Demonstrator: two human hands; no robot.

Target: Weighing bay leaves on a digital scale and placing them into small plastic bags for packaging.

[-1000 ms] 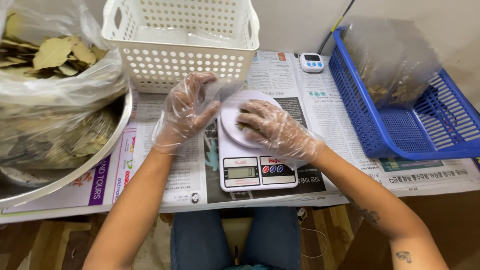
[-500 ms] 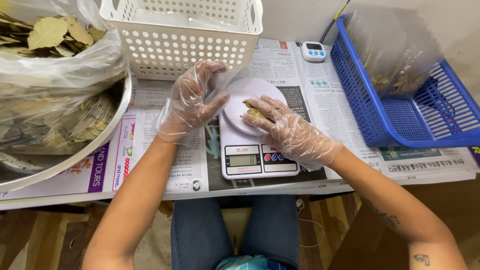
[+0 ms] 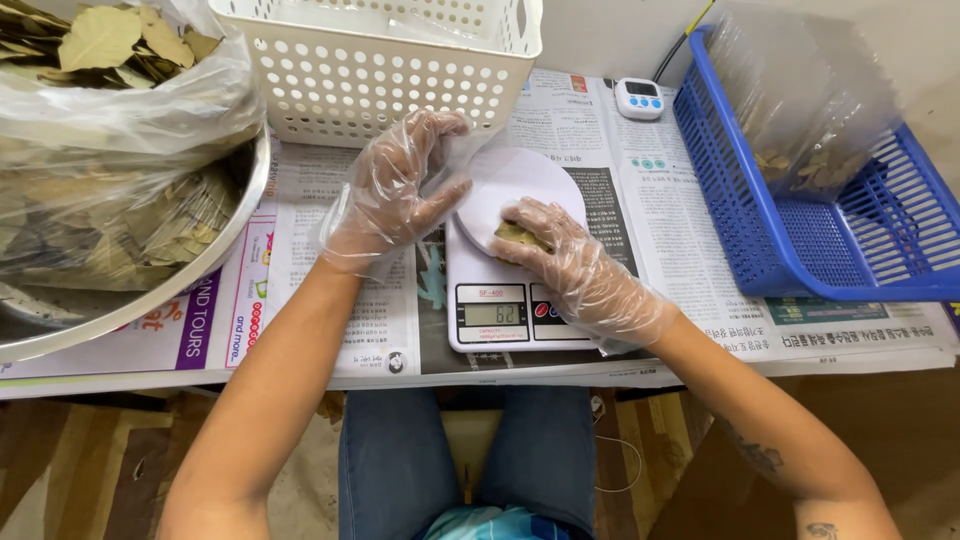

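Observation:
A white digital kitchen scale (image 3: pixel 500 318) with a round white plate (image 3: pixel 525 180) stands on newspaper in front of me. Both hands wear loose clear plastic gloves. My right hand (image 3: pixel 585 275) rests on the near right part of the plate, its fingers closed over a small pile of dried bay leaves (image 3: pixel 520 236). My left hand (image 3: pixel 400 190) is curled at the plate's left edge, thumb touching the rim. It seems to pinch a thin clear plastic bag (image 3: pixel 478 140) that lies toward the white basket.
A white perforated basket (image 3: pixel 380 85) stands behind the scale. At left, a metal bowl (image 3: pixel 215 262) holds a big plastic bag of bay leaves (image 3: pixel 110 90). At right are a blue basket (image 3: pixel 745 225) with a clear bag (image 3: pixel 810 110) and a small white timer (image 3: pixel 638 97).
My right hand slid from the plate's middle to its near right edge and closed over the leaves. The scale's display reading changed. My left hand stayed by the plate's left rim.

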